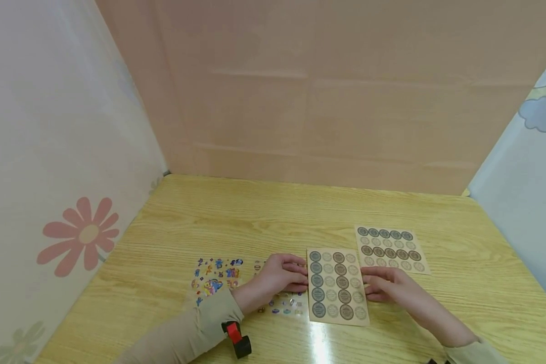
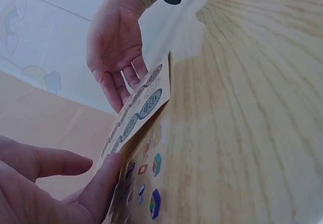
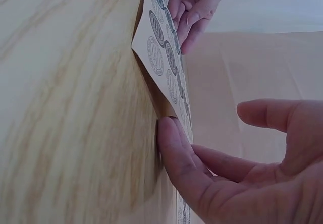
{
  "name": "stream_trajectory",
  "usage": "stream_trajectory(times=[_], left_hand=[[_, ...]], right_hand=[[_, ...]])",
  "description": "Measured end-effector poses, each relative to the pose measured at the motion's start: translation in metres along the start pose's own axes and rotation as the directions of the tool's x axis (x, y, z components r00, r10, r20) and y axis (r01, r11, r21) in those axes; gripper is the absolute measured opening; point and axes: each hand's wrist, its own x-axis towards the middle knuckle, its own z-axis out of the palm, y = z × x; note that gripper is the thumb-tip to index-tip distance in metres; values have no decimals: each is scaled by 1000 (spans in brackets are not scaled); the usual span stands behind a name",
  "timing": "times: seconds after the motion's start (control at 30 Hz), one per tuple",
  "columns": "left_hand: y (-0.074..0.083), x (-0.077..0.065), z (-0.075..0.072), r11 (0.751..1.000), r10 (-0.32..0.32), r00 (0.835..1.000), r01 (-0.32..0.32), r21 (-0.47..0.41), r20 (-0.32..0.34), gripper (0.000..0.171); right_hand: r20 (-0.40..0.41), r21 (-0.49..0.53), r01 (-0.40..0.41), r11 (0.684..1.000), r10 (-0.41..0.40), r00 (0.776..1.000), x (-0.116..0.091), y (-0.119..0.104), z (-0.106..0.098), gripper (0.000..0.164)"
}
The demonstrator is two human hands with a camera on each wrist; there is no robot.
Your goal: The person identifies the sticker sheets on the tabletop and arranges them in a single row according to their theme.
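Note:
In the head view a tan sheet of round stickers (image 1: 335,285) lies between both hands, with dark and pale circles in columns. At its left edge are the fingers of my left hand (image 1: 277,278), above a clear sheet of colourful cartoon stickers (image 1: 214,284). My right hand (image 1: 393,288) touches the opposite edge. Seen from the right wrist, its fingers (image 3: 174,148) reach under the edge of the tan sheet (image 3: 164,47), thumb apart. From the left wrist, a fingertip (image 2: 108,171) meets the near edge of this sheet, which stands slightly off the table.
A second tan sheet of round stickers (image 1: 391,250) lies behind the right hand. The wooden table (image 1: 264,212) ends at a tan back panel (image 1: 323,101). Light side walls with printed flowers and clouds flank it.

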Motion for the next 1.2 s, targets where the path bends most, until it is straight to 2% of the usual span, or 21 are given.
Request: stream_trajectory(times=[0.37, 0.67, 1.03, 1.2], left_hand=[[1, -2, -5, 998, -37, 998, 40, -55, 53, 34], [4, -4, -6, 997, -56, 997, 59, -59, 50, 30], [6, -3, -4, 996, -70, 996, 73, -60, 47, 24], [6, -3, -3, 996, -62, 997, 64, -55, 41, 28]], right_hand=[[32, 19, 13, 1000, -13, 999, -1, 2, -3, 54], [72, 38, 49, 998, -51, 996, -1, 3, -6, 52], [57, 44, 45, 998, -48, 997, -5, 3, -9, 49], [45, 40, 30, 999, -32, 998, -4, 2, -8, 48]])
